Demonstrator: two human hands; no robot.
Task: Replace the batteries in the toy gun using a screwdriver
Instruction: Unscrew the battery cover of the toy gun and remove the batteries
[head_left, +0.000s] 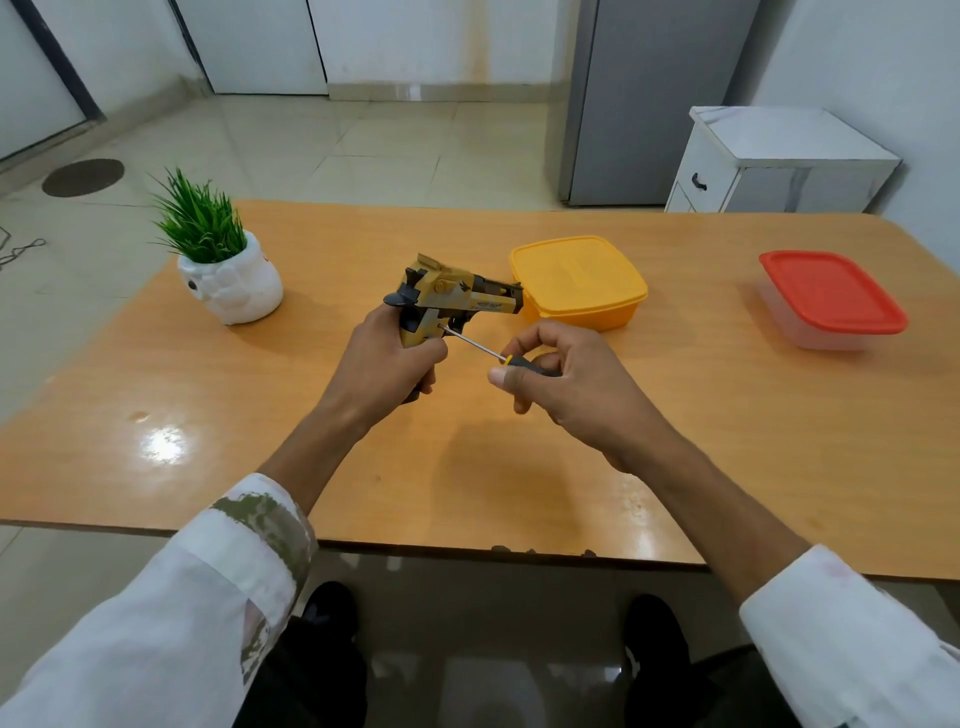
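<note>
A yellow and black toy gun (451, 295) is held upright above the wooden table (675, 415), barrel pointing right. My left hand (387, 364) grips its handle from the left. My right hand (566, 382) pinches a screwdriver (475, 343) by its yellow and black handle. The thin metal shaft runs up and left, and its tip touches the side of the gun's grip just above my left fingers. No batteries are visible.
A closed yellow box (579, 283) sits just behind the gun's barrel. A clear box with a red lid (831, 299) stands at the far right. A green plant in a white pot (221, 260) is at the back left.
</note>
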